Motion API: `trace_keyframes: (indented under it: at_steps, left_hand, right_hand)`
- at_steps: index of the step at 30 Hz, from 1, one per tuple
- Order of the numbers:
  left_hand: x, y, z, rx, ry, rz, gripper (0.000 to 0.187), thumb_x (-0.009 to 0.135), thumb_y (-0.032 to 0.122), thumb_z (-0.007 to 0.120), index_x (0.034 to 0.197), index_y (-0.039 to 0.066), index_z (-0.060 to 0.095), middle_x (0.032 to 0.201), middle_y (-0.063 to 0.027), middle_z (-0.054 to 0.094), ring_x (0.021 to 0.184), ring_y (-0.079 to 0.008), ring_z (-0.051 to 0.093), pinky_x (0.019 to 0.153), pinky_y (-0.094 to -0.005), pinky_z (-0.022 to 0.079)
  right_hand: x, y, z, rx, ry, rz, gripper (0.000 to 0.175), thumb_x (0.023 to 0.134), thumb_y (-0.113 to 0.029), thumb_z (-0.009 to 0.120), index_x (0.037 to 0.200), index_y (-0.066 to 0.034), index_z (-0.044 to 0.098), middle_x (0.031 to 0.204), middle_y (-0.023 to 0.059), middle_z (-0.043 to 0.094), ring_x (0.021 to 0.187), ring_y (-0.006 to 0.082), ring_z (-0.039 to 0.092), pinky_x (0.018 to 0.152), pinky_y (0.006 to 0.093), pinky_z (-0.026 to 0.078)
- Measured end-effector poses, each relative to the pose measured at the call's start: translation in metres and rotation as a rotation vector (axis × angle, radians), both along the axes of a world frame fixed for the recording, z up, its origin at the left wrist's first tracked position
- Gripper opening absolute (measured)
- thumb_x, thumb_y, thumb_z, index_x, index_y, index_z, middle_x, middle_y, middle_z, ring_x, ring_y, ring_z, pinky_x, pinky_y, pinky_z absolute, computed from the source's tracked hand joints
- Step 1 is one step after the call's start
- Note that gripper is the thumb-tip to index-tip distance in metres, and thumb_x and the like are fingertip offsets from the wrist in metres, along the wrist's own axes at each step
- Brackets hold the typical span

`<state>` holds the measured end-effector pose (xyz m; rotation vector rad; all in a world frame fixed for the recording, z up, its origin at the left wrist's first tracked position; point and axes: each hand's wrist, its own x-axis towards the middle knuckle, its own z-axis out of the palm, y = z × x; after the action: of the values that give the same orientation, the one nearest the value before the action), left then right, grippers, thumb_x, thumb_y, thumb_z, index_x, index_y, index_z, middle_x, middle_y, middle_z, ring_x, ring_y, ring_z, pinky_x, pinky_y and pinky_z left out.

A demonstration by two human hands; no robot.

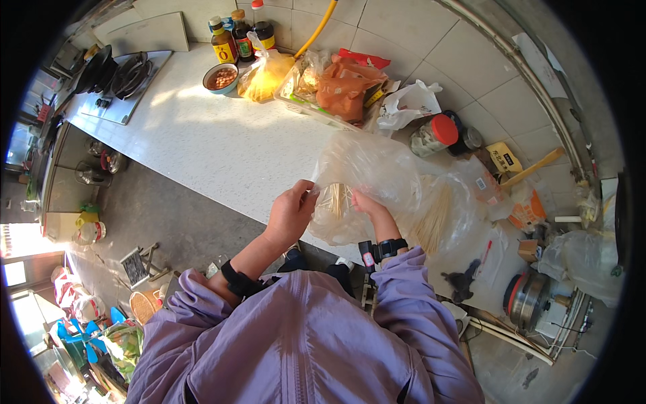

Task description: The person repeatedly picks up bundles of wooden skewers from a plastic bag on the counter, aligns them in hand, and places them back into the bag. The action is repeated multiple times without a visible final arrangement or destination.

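My left hand (291, 212) pinches the edge of a clear plastic bag (371, 161) over the front of the counter. Pale dried noodle sticks (334, 201) show through the bag's opening between my hands. My right hand (371, 204) is at the same opening, its curled fingertips close to the noodle ends. Film and glare keep me from telling whether it grips the bag or the sticks. To the right, a larger bunch of dried noodles (434, 214) lies in clear plastic on the counter.
The white speckled counter (202, 136) carries a bowl of nuts or beans in liquid (222, 79), sauce bottles (242, 38), and a plastic basket (318, 112) of bagged food. A red-lidded jar (435, 135) stands behind the bag. A gas hob (128, 86) is far left; a folding stool (141, 267) is on the floor.
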<state>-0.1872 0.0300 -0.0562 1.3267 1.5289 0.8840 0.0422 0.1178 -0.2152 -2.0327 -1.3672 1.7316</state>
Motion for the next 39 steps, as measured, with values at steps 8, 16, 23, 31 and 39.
trace_keyframes:
  at_steps: [8, 16, 23, 31, 39]
  left_hand:
    - [0.003, 0.001, 0.000, -0.028, 0.003, 0.002, 0.019, 0.092, 0.016, 0.059, 0.106, 0.002, 0.059, 0.073, -0.0169, 0.064, 0.064, -0.0279, 0.063, 0.061, -0.0363, 0.049]
    - [-0.004, 0.002, 0.000, -0.064, -0.034, -0.007, 0.018, 0.093, 0.015, 0.057, 0.105, 0.002, 0.058, 0.073, -0.0169, 0.064, 0.064, -0.0273, 0.064, 0.061, -0.0365, 0.049]
    - [-0.003, 0.006, 0.001, -0.022, -0.047, -0.013, 0.018, 0.094, 0.015, 0.056, 0.106, 0.001, 0.058, 0.073, -0.0173, 0.064, 0.064, -0.0270, 0.064, 0.060, -0.0358, 0.050]
    - [-0.004, 0.008, 0.000, -0.044, -0.098, -0.027, 0.017, 0.094, 0.012, 0.055, 0.106, 0.000, 0.058, 0.073, -0.0162, 0.064, 0.063, -0.0251, 0.064, 0.060, -0.0354, 0.049]
    - [-0.008, 0.006, -0.003, -0.058, -0.071, -0.032, 0.017, 0.094, 0.014, 0.055, 0.105, 0.001, 0.058, 0.073, -0.0161, 0.064, 0.062, -0.0261, 0.064, 0.060, -0.0359, 0.049]
  right_hand:
    - [-0.047, -0.012, 0.021, 0.391, -0.696, 0.477, 0.060, 0.077, -0.053, 0.064, 0.114, -0.0048, 0.065, 0.108, 0.0163, 0.068, 0.101, 0.0277, 0.066, 0.085, 0.0366, 0.051]
    - [-0.035, -0.002, 0.005, -0.035, -0.215, 0.266, 0.051, 0.082, -0.046, 0.059, 0.110, -0.0041, 0.066, 0.097, 0.0110, 0.067, 0.092, 0.0262, 0.066, 0.078, 0.0372, 0.050]
    - [-0.012, -0.007, 0.006, -0.194, 0.346, -0.167, 0.050, 0.084, -0.046, 0.058, 0.107, -0.0023, 0.066, 0.082, 0.0101, 0.063, 0.081, 0.0244, 0.065, 0.072, 0.0374, 0.050]
    - [-0.041, -0.012, -0.001, 0.267, -0.441, 0.212, 0.054, 0.083, -0.046, 0.060, 0.107, 0.0021, 0.066, 0.093, 0.0213, 0.069, 0.089, 0.0345, 0.068, 0.079, 0.0393, 0.052]
    - [-0.045, -0.009, 0.010, 0.154, -0.333, 0.269, 0.046, 0.078, -0.037, 0.060, 0.106, -0.0008, 0.068, 0.099, 0.0208, 0.069, 0.094, 0.0339, 0.067, 0.082, 0.0394, 0.051]
